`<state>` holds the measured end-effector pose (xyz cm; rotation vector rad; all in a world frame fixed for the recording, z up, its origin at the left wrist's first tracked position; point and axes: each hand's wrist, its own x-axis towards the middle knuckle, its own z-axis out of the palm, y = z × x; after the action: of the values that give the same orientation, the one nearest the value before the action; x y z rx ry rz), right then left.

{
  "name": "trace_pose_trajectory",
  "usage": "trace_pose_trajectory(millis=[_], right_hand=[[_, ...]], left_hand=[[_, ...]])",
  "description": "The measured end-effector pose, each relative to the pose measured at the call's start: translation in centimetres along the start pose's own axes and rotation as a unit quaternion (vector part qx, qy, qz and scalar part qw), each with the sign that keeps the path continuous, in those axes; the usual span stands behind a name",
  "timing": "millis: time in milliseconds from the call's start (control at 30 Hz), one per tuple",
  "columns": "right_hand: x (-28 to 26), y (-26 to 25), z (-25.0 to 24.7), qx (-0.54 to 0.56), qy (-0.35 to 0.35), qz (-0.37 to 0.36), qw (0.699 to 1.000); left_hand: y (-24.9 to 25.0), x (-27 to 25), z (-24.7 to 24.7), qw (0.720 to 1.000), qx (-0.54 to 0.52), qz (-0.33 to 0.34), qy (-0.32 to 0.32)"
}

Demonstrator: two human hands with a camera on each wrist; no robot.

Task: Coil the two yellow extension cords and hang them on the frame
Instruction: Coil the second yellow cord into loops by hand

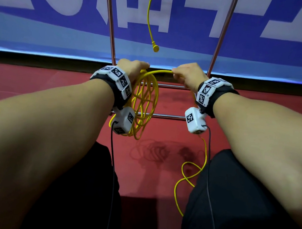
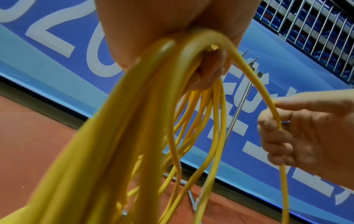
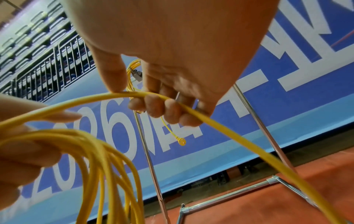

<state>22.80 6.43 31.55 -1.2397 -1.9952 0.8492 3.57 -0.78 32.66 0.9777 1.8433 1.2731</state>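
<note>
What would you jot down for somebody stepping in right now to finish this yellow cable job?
Left hand: grips the gathered coil at its top.
Right hand: grips the strand feeding into it.
Loose tail: lies on the red floor by the right leg.
Done: the first cord hangs on the frame, its plug dangling.
Left: wind in the tail, hang this coil.

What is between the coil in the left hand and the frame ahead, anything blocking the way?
Nothing visible blocks it. The left hand holds the coil right in front of the frame, open air between. The other cord already hangs there. The right hand grips the uncoiled tail.
</note>
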Motion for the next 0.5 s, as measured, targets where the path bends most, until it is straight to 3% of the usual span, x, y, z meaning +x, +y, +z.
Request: trace_pose_trajectory(millis=[100,267,500], right_hand=[[0.2,0.2,0.0,-0.017,0.009,-0.027,0.999],[-0.4,-1.4,1.8,-0.066,-0.042,-0.093,0.993],[-1.0,-3.1,2.8,0.002,-0.071,-0.129,0.989]], left_hand=[[-0.1,-0.3,0.0,1.000,0.016,-0.006,-0.021],[-0.1,-0.7,1.1,0.999,0.028,0.004,-0.038],[0.2,-0.5,1.3,0.998,0.060,0.029,-0.001]])
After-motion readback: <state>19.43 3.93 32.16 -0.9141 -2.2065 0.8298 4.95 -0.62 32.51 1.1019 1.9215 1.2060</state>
